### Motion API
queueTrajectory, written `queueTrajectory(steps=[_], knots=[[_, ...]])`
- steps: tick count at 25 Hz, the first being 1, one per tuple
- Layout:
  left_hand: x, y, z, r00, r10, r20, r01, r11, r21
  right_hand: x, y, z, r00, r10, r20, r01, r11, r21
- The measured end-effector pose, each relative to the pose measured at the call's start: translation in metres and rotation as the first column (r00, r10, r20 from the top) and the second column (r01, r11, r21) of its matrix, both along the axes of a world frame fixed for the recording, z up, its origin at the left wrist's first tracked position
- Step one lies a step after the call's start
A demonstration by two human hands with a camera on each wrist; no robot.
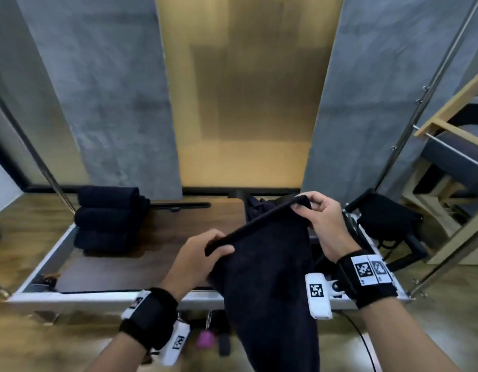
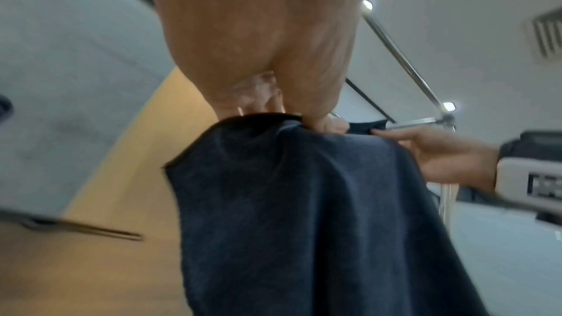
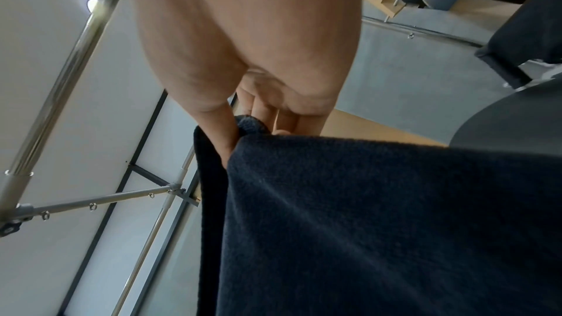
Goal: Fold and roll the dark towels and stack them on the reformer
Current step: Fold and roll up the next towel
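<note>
Dark towel (image 1: pixel 270 264) hangs in the air above the reformer's (image 1: pixel 119 264) near edge, its top hem stretched between both hands. Left hand (image 1: pixel 203 253) pinches one corner, right hand (image 1: pixel 321 221) the other — fingers curled tight on cloth. Soft and limp, it likely drapes freely; corners give the best hold. Three rolled towels (image 1: pixel 109 218) sit stacked at the far left corner.

So there's one dark navy towel (image 1: pixel 270 269) held up by its top edge, stretched taut on a slant and hanging down loose in front of the reformer (image 1: pixel 151 253). Three rolled dark towels (image 1: pixel 109 218) already sit stacked at the reformer's far left, with a crumpled pile of more towels (image 1: pixel 255 208) behind the hanging one.
</note>
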State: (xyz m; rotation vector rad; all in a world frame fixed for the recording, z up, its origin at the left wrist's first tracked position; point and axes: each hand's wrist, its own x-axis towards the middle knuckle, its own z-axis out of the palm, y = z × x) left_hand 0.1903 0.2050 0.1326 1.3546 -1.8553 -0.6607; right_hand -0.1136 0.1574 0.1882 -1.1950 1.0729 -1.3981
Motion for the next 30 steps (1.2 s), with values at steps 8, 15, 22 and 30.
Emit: queueTrajectory(steps=[8, 15, 22, 30], knots=[[0.17, 0.064, -0.003, 0.988, 0.076, -0.131, -0.061, 0.991, 0.118, 0.059, 0.078, -0.024, 0.973, -0.203, -0.108, 0.207, 0.978, 0.031], [0.232, 0.077, 0.012, 0.906, 0.245, -0.344, -0.275, 0.961, -0.041, 0.1, 0.11, -0.025, 0.948, -0.298, -0.113, 0.305, 0.951, 0.053], [0.229, 0.085, 0.026, 0.762, 0.391, -0.516, -0.466, 0.885, -0.016, 0.131, 0.114, -0.013, 0.925, -0.372, -0.077, 0.374, 0.927, 0.019], [0.22, 0.052, 0.032, 0.673, 0.371, -0.64, -0.343, 0.923, 0.174, 0.161, 0.081, -0.019, 0.977, -0.199, 0.072, 0.193, 0.977, 0.091]])
